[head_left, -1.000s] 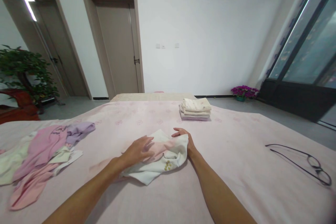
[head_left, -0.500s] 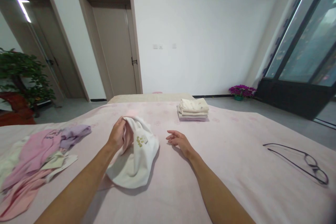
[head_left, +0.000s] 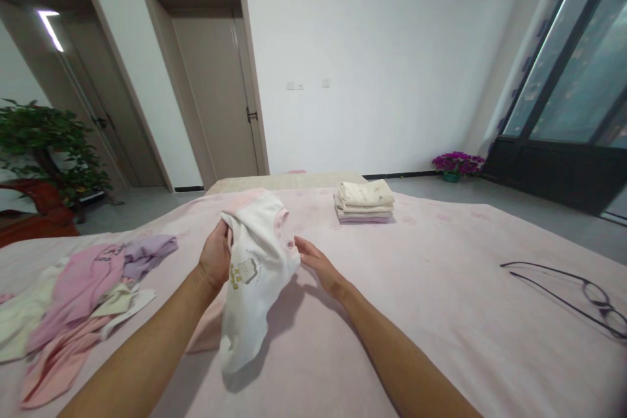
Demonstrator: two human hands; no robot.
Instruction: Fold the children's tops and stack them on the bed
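A small white garment (head_left: pixel 253 274) with pink trim and a little printed picture hangs above the pink bedsheet (head_left: pixel 441 313). My left hand (head_left: pixel 215 258) is closed on its upper left edge and holds it up. My right hand (head_left: pixel 316 262) reaches in from the right with fingers stretched out, the fingertips touching the garment's right edge near the pink trim. The lower end of the garment droops down onto the sheet.
A loose heap of pink, purple and pale clothes (head_left: pixel 73 294) lies at the left. A neat stack of folded clothes (head_left: pixel 363 201) sits at the far side. Dark glasses (head_left: pixel 582 297) lie at the right. Doors, a plant (head_left: pixel 44 144) and a window stand beyond.
My left hand has lifted the white garment off the sheet, and it now hangs. My right hand let go of it, then moved back left to touch its right edge.
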